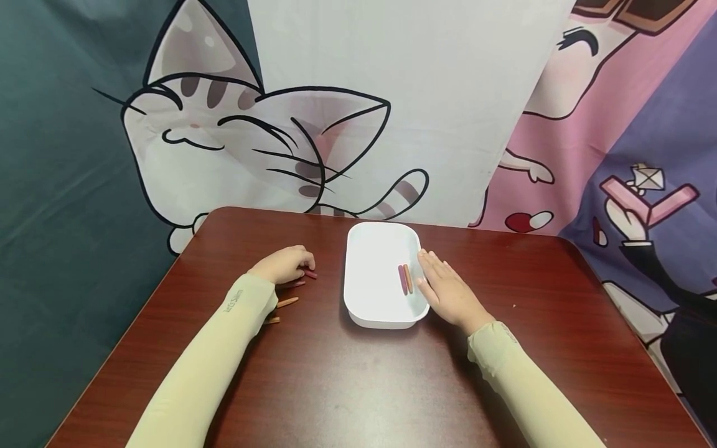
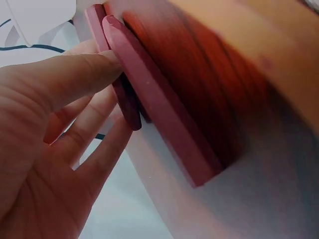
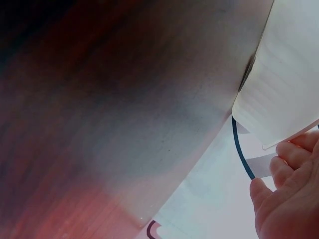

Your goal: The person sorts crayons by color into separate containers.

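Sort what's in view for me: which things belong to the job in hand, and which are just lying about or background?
Part of the job:
left hand, pinching a maroon stick
white tray, right hand against its side
two sticks inside it
other maroon and orange sticks beside the left hand

Background:
table, the work surface
cat-print backdrop
pink cloth

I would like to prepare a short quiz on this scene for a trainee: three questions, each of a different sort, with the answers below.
1. How many crayons lie inside the white tray?
2. True or false: the crayons inside the tray lie nearer its left side than its right side.
3. Fill in the missing word: the ____ hand touches the side of the tray.

Key:
1. Two.
2. False; they lie nearer the right side.
3. Right. The left hand touches a dark red crayon outside the tray.
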{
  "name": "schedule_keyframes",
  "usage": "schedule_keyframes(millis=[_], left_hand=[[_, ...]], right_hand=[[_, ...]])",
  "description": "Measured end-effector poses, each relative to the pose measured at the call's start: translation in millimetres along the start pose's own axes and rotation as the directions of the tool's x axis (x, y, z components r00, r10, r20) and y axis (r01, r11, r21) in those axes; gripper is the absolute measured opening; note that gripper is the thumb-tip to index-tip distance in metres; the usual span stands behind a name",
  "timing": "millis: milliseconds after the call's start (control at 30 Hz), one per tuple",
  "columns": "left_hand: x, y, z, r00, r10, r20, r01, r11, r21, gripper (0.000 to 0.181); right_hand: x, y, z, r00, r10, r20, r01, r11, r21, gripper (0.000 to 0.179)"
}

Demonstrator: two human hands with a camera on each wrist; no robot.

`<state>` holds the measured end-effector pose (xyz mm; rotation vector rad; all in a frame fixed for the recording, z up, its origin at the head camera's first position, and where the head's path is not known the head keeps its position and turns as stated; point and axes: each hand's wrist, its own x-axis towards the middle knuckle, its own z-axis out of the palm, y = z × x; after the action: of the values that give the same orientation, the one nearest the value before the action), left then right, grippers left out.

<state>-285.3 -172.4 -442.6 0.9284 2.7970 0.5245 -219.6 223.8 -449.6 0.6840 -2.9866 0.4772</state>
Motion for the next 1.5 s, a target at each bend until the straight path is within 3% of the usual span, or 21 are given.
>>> schedule_keyframes(millis=[333, 567, 700, 833, 967, 1067, 1133, 1233, 1333, 1367, 1500], left_hand=[[-0.1, -4.0, 2.8, 1.000, 0.009, -0.002, -0.009, 1.000, -0.023, 0.021], [0.3, -6.5, 4.3, 0.998, 0.032, -0.046, -0.032, 0.999, -0.014, 0.015], [-1.2, -6.7, 3.4, 0.997, -0.033, -0.074, 0.024, 0.992, -0.123, 0.014], [-2.8, -4.5, 3.3, 0.986, -0.110, -0.128, 0.066, 0.949, -0.308, 0.017], [-4.8, -1.1, 2.6, 0.973, -0.178, -0.148, 0.085, 0.869, -0.488, 0.023], [-6.1, 0.5, 2.0, 0.970, -0.213, -0.116, 0.096, 0.777, -0.623, 0.028], [-6.3, 1.7, 2.0, 0.969, -0.233, -0.085, 0.101, 0.685, -0.721, 0.031], [-5.5, 5.4, 1.7, 0.962, -0.269, -0.039, 0.110, 0.516, -0.850, 0.033], [-3.8, 11.0, 0.3, 0.951, -0.308, -0.008, 0.116, 0.381, -0.917, 0.037], [-3.3, 13.4, -0.5, 0.948, -0.318, -0.002, 0.116, 0.352, -0.929, 0.038], [-1.6, 24.4, -6.0, 0.947, -0.321, 0.015, 0.114, 0.291, -0.950, 0.043]], right_hand=[[-0.6, -0.1, 0.6, 1.000, -0.011, -0.012, 0.011, 1.000, 0.003, 0.065], [-1.2, -1.2, -0.3, 0.999, -0.031, -0.037, 0.031, 1.000, 0.003, 0.063], [-1.1, -0.9, 0.2, 0.999, -0.027, -0.032, 0.027, 1.000, -0.006, 0.064], [-0.8, -0.8, -0.2, 0.999, -0.021, -0.026, 0.021, 1.000, -0.002, 0.064], [-0.4, -0.6, -0.3, 1.000, -0.019, -0.022, 0.019, 1.000, 0.000, 0.065], [0.0, -0.8, -0.5, 1.000, -0.017, -0.018, 0.017, 1.000, 0.002, 0.065], [0.1, -1.2, -0.8, 1.000, -0.010, -0.011, 0.010, 1.000, 0.004, 0.065], [-0.1, -1.5, -1.2, 1.000, -0.001, -0.001, 0.001, 1.000, 0.003, 0.065], [-0.5, -1.6, -1.4, 1.000, -0.001, 0.001, 0.001, 1.000, 0.001, 0.065], [-0.6, -1.5, -1.3, 1.000, -0.002, 0.000, 0.002, 1.000, -0.001, 0.065], [-0.6, -0.9, -2.1, 1.000, -0.004, 0.002, 0.004, 1.000, -0.005, 0.065]])
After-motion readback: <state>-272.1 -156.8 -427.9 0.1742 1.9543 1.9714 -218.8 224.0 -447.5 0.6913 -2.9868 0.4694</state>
